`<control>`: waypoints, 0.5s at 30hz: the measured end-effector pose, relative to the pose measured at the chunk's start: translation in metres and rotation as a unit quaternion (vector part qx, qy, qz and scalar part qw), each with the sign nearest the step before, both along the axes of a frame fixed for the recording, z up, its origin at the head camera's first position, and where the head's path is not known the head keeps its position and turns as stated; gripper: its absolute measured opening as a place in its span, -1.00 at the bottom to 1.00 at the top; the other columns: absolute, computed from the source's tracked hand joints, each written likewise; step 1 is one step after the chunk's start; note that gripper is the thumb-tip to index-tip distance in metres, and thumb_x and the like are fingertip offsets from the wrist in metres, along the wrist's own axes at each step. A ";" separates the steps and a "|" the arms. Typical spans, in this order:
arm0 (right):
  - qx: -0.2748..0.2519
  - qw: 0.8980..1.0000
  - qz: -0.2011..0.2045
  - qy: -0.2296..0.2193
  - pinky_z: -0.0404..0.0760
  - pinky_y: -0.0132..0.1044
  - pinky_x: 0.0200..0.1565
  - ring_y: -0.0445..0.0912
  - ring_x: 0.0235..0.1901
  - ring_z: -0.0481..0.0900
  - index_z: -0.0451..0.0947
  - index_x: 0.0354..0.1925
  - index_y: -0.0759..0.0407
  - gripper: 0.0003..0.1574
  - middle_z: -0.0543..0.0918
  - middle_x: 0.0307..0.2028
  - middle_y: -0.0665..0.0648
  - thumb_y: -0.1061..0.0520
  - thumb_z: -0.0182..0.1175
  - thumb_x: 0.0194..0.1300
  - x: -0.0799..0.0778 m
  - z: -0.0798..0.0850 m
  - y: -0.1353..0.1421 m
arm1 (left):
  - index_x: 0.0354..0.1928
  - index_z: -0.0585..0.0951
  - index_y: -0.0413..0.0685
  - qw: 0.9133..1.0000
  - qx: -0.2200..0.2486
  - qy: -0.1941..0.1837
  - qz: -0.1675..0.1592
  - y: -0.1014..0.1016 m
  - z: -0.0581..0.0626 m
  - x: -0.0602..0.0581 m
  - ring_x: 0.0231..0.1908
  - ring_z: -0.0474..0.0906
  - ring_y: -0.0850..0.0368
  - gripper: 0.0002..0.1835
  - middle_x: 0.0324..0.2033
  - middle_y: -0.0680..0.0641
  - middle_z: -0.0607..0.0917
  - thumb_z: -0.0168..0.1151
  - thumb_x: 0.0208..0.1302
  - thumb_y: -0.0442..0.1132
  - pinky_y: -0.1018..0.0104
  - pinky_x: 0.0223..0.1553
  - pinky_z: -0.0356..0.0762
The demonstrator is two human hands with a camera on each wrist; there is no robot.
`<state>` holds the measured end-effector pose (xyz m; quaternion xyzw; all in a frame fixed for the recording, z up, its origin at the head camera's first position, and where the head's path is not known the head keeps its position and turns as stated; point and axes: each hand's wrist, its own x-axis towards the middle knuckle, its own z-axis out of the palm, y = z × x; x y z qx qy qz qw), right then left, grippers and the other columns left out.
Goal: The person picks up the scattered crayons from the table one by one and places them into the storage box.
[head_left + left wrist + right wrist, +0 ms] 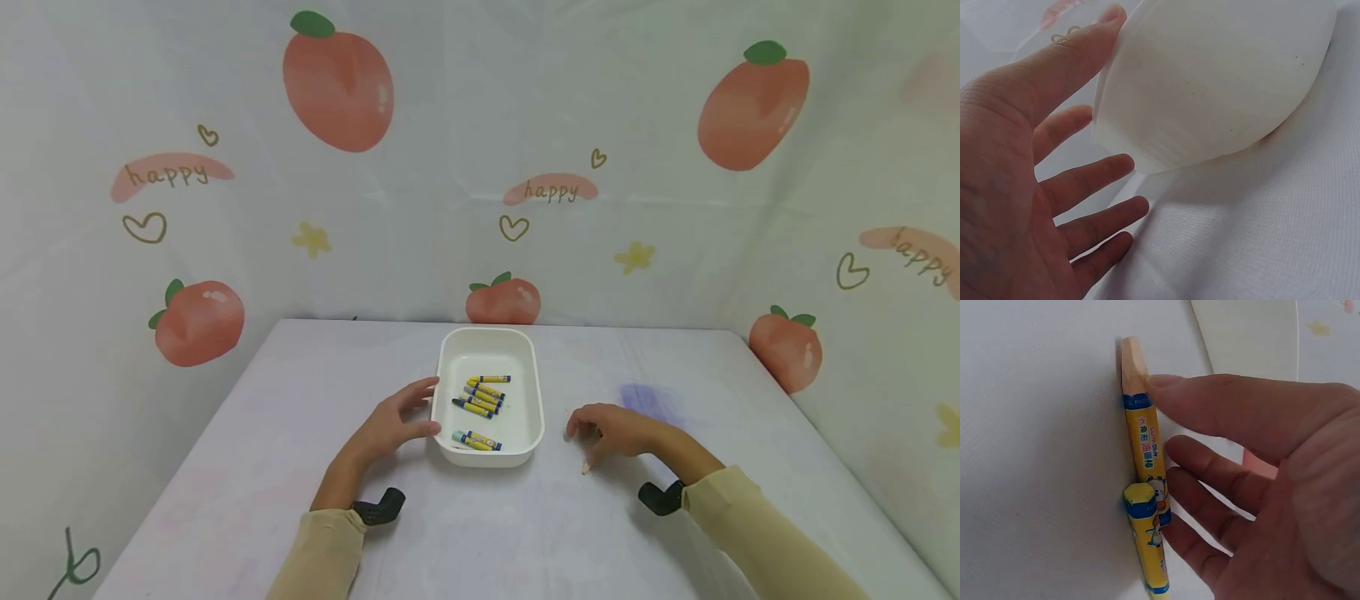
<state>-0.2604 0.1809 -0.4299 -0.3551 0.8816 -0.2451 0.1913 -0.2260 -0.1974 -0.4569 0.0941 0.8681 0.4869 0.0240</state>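
Observation:
A white tray (537, 408) stands mid-table with several yellow-wrapped crayons (480, 400) lying in it. My left hand (390, 421) is at its left side, fingers spread and mostly straight. In the left wrist view, the thumb (1107, 25) meets the tray's edge and the other fingers are beside its outer wall (1210, 94). To the right of the tray, my right hand (618, 429) is low over the table. Under its bent fingers are a peach crayon (1141, 434) and a yellow crayon (1146, 540), overlapping end to end. The thumb tip meets the peach crayon's edge; no pinch shows.
The white-covered table (480, 533) has a purple smudge (651, 402) behind my right hand. A fruit-printed curtain (450, 125) hangs along the back and sides. Each wrist carries a black mount, the left mount (381, 507) and the right mount (662, 498).

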 end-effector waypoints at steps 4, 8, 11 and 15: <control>0.016 0.999 0.026 0.012 0.41 -0.25 -0.21 -0.10 -0.23 0.35 0.46 -0.17 0.03 -0.49 0.44 -0.29 -0.01 0.18 0.36 -0.19 0.003 0.003 0.001 | 0.15 0.25 0.51 1.000 -0.002 0.000 -0.001 0.001 0.003 0.002 0.08 0.28 0.12 -0.24 0.05 0.17 0.41 0.35 -0.18 0.04 -0.09 0.06 0.14; 0.021 0.999 0.031 0.017 0.37 -0.25 -0.20 -0.11 -0.22 0.33 0.46 -0.18 0.01 -0.47 0.42 -0.29 -0.02 0.29 0.34 -0.21 0.004 0.001 0.002 | 0.19 0.24 0.34 1.000 0.002 0.001 -0.011 0.005 0.017 0.010 0.10 0.26 0.02 -0.24 0.08 0.07 0.39 0.34 -0.13 -0.02 -0.12 0.06 0.12; 0.012 0.999 0.030 0.017 0.37 -0.26 -0.20 -0.11 -0.23 0.33 0.45 -0.20 0.01 -0.46 0.43 -0.29 -0.03 0.33 0.32 -0.23 0.002 -0.004 0.003 | 0.21 0.24 0.23 1.000 0.005 0.000 -0.020 0.008 0.030 0.018 0.11 0.24 -0.05 -0.23 0.10 -0.02 0.38 0.33 -0.12 -0.02 -0.14 0.06 0.11; -0.011 1.000 0.026 -0.001 0.39 -0.30 -0.25 -0.10 -0.30 0.35 0.45 -0.25 0.05 -0.49 0.46 -0.35 0.01 0.38 0.29 -0.25 -0.004 -0.009 0.001 | 0.21 0.24 0.22 1.000 0.003 -0.002 -0.020 0.008 0.030 0.018 0.11 0.24 -0.06 -0.23 0.10 -0.04 0.38 0.33 -0.13 0.00 -0.15 0.05 0.11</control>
